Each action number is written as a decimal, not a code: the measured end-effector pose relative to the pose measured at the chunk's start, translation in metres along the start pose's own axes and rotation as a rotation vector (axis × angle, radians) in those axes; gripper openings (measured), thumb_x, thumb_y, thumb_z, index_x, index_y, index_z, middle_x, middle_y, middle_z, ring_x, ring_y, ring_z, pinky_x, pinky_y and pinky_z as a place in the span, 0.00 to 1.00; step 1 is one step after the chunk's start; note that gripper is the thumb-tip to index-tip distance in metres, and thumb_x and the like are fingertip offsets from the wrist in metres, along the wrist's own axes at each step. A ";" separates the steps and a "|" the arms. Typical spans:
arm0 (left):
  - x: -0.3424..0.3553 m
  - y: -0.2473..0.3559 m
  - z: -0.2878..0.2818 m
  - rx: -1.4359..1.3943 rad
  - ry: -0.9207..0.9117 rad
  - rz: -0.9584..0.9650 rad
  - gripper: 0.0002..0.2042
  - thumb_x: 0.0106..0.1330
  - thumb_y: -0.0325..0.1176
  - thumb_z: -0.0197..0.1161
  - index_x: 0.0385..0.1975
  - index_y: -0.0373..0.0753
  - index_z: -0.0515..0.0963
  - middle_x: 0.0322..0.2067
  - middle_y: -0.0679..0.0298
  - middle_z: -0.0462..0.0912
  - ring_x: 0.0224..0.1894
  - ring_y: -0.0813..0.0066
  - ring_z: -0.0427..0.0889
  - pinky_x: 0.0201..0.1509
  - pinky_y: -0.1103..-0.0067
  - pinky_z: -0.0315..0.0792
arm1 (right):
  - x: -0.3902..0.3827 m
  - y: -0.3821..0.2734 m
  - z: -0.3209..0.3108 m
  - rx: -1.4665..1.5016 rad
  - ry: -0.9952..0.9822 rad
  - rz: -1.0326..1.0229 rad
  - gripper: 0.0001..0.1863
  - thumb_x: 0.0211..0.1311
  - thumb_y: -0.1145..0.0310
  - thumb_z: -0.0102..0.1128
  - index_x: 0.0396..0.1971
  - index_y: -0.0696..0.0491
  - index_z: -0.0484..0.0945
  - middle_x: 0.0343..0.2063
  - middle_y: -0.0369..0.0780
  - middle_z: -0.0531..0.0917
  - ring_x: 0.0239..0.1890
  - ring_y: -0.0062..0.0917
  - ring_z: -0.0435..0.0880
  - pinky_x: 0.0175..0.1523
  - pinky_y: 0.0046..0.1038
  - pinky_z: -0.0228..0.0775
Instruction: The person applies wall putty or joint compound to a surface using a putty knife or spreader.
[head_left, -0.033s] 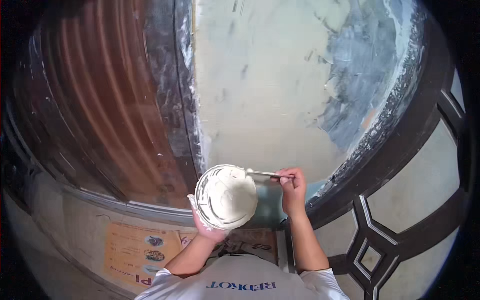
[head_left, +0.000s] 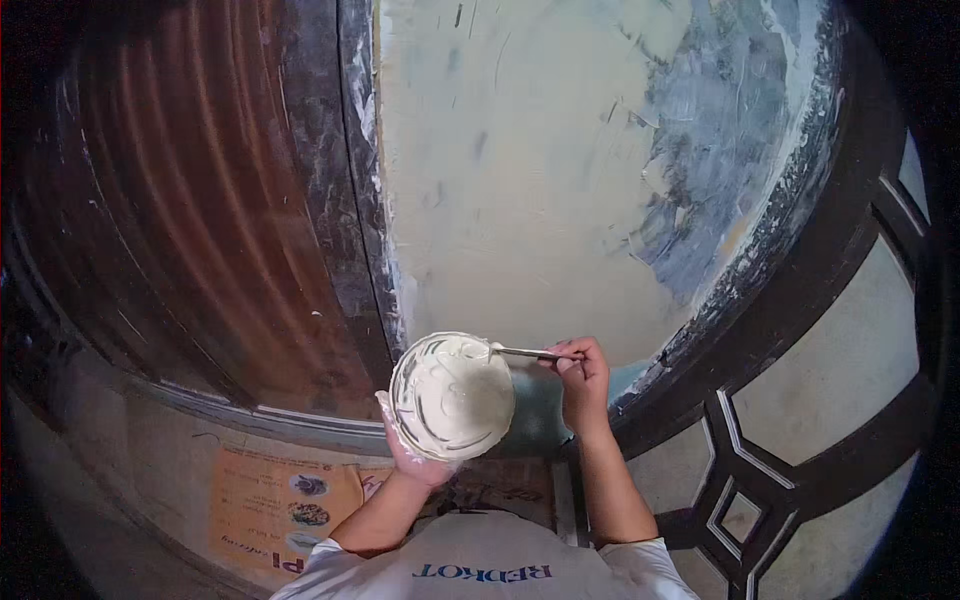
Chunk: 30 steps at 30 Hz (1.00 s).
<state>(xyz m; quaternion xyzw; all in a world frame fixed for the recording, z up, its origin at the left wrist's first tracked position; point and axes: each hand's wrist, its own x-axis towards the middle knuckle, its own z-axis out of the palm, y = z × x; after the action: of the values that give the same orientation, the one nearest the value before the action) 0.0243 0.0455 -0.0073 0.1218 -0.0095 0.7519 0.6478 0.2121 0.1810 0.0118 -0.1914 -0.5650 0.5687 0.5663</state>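
A round dish (head_left: 452, 396) of creamy white putty rests on my left hand (head_left: 418, 462), which is closed around its near left side. White smears mark the fingers and the dish's rim. My right hand (head_left: 584, 386) grips a slim putty knife (head_left: 530, 352), seen nearly edge-on. Its putty-coated tip touches or hovers at the far right rim of the dish; which of the two, I cannot tell. Beyond the dish rises a cream-coated panel (head_left: 520, 200) with a rough grey-blue patch (head_left: 710, 160) at its right.
Left of the panel is a dark frame strip beside a brown curtain-like surface (head_left: 200, 200). Dark latticework with pale panels (head_left: 820, 360) stands on the right. An orange printed sheet (head_left: 265, 505) lies low at the left, near my left forearm.
The panel sits slightly farther left in the picture, and the light is dimmer. My right hand and the knife have shifted very slightly; both holds are the same.
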 end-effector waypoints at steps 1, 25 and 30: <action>0.001 0.000 0.001 -0.009 -0.006 -0.016 0.41 0.65 0.70 0.38 0.71 0.46 0.55 0.71 0.54 0.56 0.71 0.48 0.58 0.71 0.48 0.55 | -0.003 0.005 -0.003 0.001 0.012 -0.011 0.13 0.59 0.87 0.56 0.40 0.54 0.72 0.39 0.38 0.78 0.43 0.23 0.79 0.53 0.25 0.73; -0.001 -0.033 0.041 -0.013 -0.035 0.027 0.42 0.64 0.69 0.43 0.72 0.47 0.55 0.73 0.57 0.52 0.72 0.48 0.55 0.72 0.48 0.52 | 0.176 -0.280 -0.044 -1.100 0.212 -0.692 0.19 0.57 0.61 0.67 0.43 0.56 0.75 0.32 0.46 0.84 0.35 0.33 0.85 0.41 0.31 0.75; 0.002 -0.039 0.042 0.053 -0.028 0.115 0.41 0.65 0.68 0.43 0.72 0.46 0.55 0.73 0.56 0.52 0.72 0.48 0.55 0.72 0.48 0.53 | 0.252 -0.341 -0.034 -1.072 0.221 -0.801 0.26 0.56 0.50 0.67 0.44 0.56 0.76 0.37 0.49 0.84 0.41 0.41 0.84 0.47 0.36 0.74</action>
<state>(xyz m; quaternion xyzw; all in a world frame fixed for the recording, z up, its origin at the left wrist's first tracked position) 0.0691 0.0465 0.0284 0.1487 -0.0055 0.7861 0.5999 0.3152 0.3167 0.4016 -0.2787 -0.7349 -0.0666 0.6147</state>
